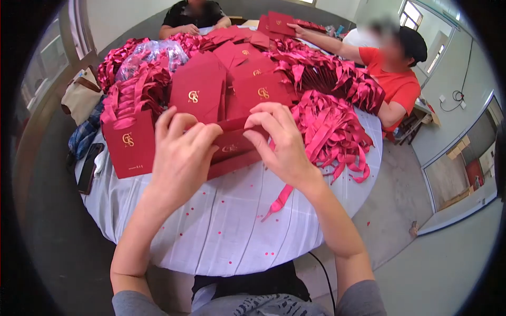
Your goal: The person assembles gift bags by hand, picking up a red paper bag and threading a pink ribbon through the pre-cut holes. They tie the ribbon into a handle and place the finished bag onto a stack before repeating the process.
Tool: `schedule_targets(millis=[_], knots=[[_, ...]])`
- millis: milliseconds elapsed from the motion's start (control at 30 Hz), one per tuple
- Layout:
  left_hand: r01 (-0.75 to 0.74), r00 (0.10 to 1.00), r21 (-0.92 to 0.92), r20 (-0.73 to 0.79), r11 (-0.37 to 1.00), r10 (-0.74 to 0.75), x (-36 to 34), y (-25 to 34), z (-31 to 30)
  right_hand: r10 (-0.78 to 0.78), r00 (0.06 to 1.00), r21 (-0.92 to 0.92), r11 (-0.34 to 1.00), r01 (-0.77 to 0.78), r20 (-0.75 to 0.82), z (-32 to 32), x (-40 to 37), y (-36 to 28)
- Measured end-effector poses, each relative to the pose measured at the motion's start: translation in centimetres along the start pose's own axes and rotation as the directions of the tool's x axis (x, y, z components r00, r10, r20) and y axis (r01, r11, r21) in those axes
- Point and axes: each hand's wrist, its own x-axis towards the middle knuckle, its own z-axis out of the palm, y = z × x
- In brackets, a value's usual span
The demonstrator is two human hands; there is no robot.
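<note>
A dark red paper gift bag (230, 150) with a gold logo stands between my hands over the table, its top edge toward me. At its left upper edge, the thumb and fingers of my left hand (182, 150) are pinched on it. The curled fingers of my right hand (282, 142) grip its right upper edge. Below my right wrist a pink ribbon (278, 203) trails onto the white tablecloth (237, 231); its upper end is hidden. Finished-looking red bags with ribbon handles (126, 142) stand left of my left hand.
Flat red bags (197, 87) are piled ahead. A heap of pink ribbons (332, 131) lies to the right, a phone (90, 168) at the left edge. Across the table sit a person in black (192, 18) and one in a red shirt (387, 79) holding a bag.
</note>
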Motion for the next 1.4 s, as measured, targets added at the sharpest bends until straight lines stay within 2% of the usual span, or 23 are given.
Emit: schedule_targets(millis=[133,233,267,300,367,433,467,533,567,600,667,767,833,867,933,1000,1033,1067,1100,1133,1233,1367,1400], knots=[[0.126,0.988,-0.081,0.096,0.989,-0.118,0.0,-0.6,-1.7,-0.045,0.999,-0.017,0.999,0.045,-0.021,-0.1,-0.1,0.3],[0.119,0.984,-0.14,0.146,0.983,-0.098,-0.3,-1.5,-1.7,-0.025,0.999,0.023,0.999,0.026,-0.03,0.0,-0.2,0.4],[0.202,0.971,-0.214,0.169,0.956,-0.168,-0.4,-1.6,-1.4,-0.071,0.997,0.003,0.997,0.071,-0.018,-0.2,-0.3,0.9],[0.282,0.953,-0.281,0.193,0.917,-0.234,-0.5,-1.7,-1.1,-0.031,0.998,0.003,1.0,0.031,-0.057,-0.5,-0.6,0.4],[0.265,0.959,-0.288,0.18,0.92,-0.22,-0.5,-2.0,-0.7,0.033,0.997,-0.025,0.999,-0.034,-0.076,-2.2,-0.7,-0.6],[0.243,0.969,-0.364,0.138,0.899,-0.206,-0.8,-2.5,-0.1,0.012,0.993,-0.008,1.0,-0.011,0.119,-4.4,-1.8,-0.8],[0.25,0.967,-0.367,0.14,0.896,-0.212,-1.1,-2.7,0.2,0.044,0.959,0.062,0.996,-0.064,0.281,-5.0,-2.8,-0.9],[0.243,0.97,-0.42,0.116,0.875,-0.213,-1.3,-2.9,0.7,0.131,0.781,0.045,0.979,-0.2,0.611,-6.0,-4.7,-2.2],[0.241,0.971,-0.428,0.115,0.871,-0.211,-1.3,-2.8,0.9,0.079,0.761,0.026,0.992,-0.125,0.644,-5.8,-6.0,-2.0],[0.227,0.974,-0.41,0.104,0.883,-0.202,-1.3,-2.8,0.9,0.086,0.758,0.016,0.992,-0.126,0.646,-5.7,-6.9,-2.0],[0.204,0.979,-0.401,0.085,0.893,-0.186,-1.1,-2.6,0.9,0.172,0.668,-0.08,0.983,-0.166,0.724,-5.4,-8.0,-2.2],[0.19,0.981,-0.412,0.112,0.891,-0.158,-0.9,-2.9,0.6,0.126,0.693,-0.025,0.988,-0.154,0.71,-5.2,-7.6,-2.5],[0.26,0.962,-0.458,0.195,0.85,-0.189,-0.8,-3.3,0.3,0.056,0.763,0.168,0.963,-0.213,0.644,-4.9,-6.4,-3.3],[0.318,0.942,-0.461,0.252,0.828,-0.222,-0.6,-3.3,-0.1,0.058,0.763,0.162,0.964,-0.21,0.643,-4.9,-5.4,-4.0],[0.329,0.939,-0.463,0.253,0.823,-0.233,-0.3,-3.1,0.0,0.177,0.753,0.377,0.779,-0.501,0.634,-4.9,-2.9,-5.6],[0.32,0.946,-0.489,0.217,0.812,-0.243,-0.4,-3.1,0.4,0.188,0.804,0.621,0.545,-0.563,0.563,-3.6,-1.1,-6.5],[0.3,0.954,-0.51,0.176,0.806,-0.243,-0.7,-3.3,1.0,0.161,0.819,0.642,0.546,-0.539,0.551,-3.4,-0.1,-6.6],[0.281,0.96,-0.513,0.141,0.811,-0.243,-0.8,-3.3,1.2,0.247,0.847,0.697,0.485,-0.528,0.47,-2.5,1.0,-7.4],[0.282,0.959,-0.527,0.136,0.802,-0.248,-1.0,-3.4,1.5,0.291,0.779,0.626,0.469,-0.623,0.556,-2.8,2.0,-7.4],[0.285,0.958,-0.539,0.13,0.792,-0.256,-1.1,-3.6,1.6,0.275,0.826,0.691,0.452,-0.563,0.493,-1.3,1.6,-6.3],[0.33,0.944,-0.548,0.163,0.769,-0.289,-1.3,-3.7,1.3,0.388,0.762,0.68,0.354,-0.642,0.518,0.8,0.9,-4.6],[0.264,0.964,-0.552,0.144,0.791,-0.221,-1.6,-4.2,1.3,0.482,0.686,0.605,0.34,-0.72,0.545,1.6,-0.2,-3.6],[0.279,0.96,-0.545,0.175,0.791,-0.218,-1.6,-4.2,1.1,0.496,0.709,0.631,0.35,-0.692,0.502,2.0,-0.5,-3.5]])
